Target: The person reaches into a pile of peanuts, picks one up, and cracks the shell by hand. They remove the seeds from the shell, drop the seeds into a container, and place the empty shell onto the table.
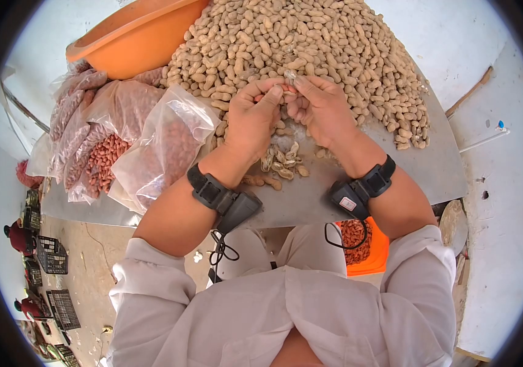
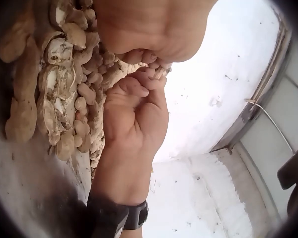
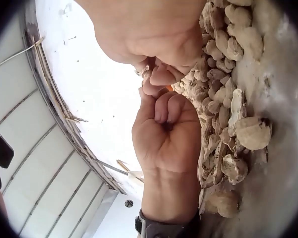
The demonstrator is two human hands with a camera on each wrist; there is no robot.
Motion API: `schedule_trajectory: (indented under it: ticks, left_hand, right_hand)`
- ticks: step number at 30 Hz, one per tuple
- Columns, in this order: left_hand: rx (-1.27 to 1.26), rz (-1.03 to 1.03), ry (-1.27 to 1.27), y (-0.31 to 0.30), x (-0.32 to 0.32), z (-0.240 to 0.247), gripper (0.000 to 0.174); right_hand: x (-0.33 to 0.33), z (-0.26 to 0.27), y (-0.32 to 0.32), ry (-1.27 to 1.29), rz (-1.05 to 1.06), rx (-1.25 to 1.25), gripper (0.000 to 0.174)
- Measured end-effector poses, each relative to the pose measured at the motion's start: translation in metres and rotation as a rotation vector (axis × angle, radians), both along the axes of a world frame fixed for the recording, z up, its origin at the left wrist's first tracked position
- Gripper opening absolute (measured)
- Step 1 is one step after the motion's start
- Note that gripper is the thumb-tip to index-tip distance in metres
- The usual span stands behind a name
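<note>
Both hands meet over the front of a big heap of unshelled peanuts (image 1: 298, 37). With curled fingers and thumb, my left hand (image 1: 248, 119) holds reddish peanut kernels (image 1: 259, 98), partly hidden by the fingers. The right hand (image 1: 325, 110) pinches a cracked peanut shell (image 1: 290, 75) between thumb and fingers, its pale inside showing. Another bit of red kernel (image 1: 289, 90) shows between the two hands. In the left wrist view, a fragment of shell (image 2: 161, 73) sticks out at the fingertips. Empty split shells (image 1: 283, 162) lie on the metal tabletop below the hands.
Clear plastic bags (image 1: 166, 140) of red kernels lie at the left of the table (image 1: 298, 205). Behind them stands an orange basin (image 1: 139, 40). Below the table edge, an orange container (image 1: 371, 263) holds red kernels. Black crates (image 1: 52, 255) stand on the floor at left.
</note>
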State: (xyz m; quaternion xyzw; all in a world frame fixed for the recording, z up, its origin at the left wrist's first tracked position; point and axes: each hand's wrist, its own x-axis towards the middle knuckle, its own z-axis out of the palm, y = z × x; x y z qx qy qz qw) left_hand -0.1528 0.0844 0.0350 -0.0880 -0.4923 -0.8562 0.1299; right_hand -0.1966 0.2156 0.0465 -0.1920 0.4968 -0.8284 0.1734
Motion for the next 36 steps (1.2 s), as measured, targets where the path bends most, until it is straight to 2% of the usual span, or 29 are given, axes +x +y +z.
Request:
schedule_trajectory:
  ticks: [3,6,9,12,18,21,24,27,30,33,36]
  left_hand:
    - [0.094,-0.076,-0.054,0.002,0.006,0.008,0.019]
    - [0.182,-0.242,-0.107,-0.012,-0.004,-0.004,0.019]
    - [0.311,-0.283,-0.256,-0.009,-0.002,-0.001,0.018]
    - [0.428,-0.321,-0.361,-0.012,-0.007,-0.006,0.021]
    - [0.519,-0.399,-0.372,-0.015,-0.007,-0.007,0.019]
    - [0.509,-0.386,-0.412,-0.015,-0.007,-0.004,0.020]
    - [0.452,-0.395,-0.420,-0.017,-0.007,-0.004,0.020]
    - [0.473,-0.381,-0.426,-0.014,-0.003,0.000,0.024]
    - [0.453,-0.391,-0.397,-0.013,-0.003,-0.001,0.021]
    - [0.472,-0.330,-0.385,-0.018,-0.006,-0.001,0.016]
    - [0.430,-0.207,-0.296,-0.028,-0.010,0.001,0.015]
  right_hand:
    - [-0.001,0.001,-0.001,0.086,-0.022,0.031,0.019]
    - [0.004,0.007,0.001,0.384,-0.133,0.276,0.019]
    - [-0.003,-0.002,0.002,0.780,-0.273,0.449,0.018]
    - [-0.003,0.004,0.002,1.263,-0.481,0.510,0.016]
    - [0.003,0.008,0.002,1.232,-0.384,0.500,0.015]
    - [0.004,0.009,0.005,1.113,-0.311,0.544,0.020]
    - [0.003,0.008,0.006,1.043,-0.440,0.535,0.018]
    - [0.005,0.013,0.008,0.948,-0.452,0.569,0.020]
    - [0.002,0.009,0.008,0.948,-0.482,0.544,0.020]
    - [-0.004,0.007,0.011,0.690,-0.371,0.493,0.022]
    - [-0.008,0.010,0.012,0.592,-0.171,0.288,0.025]
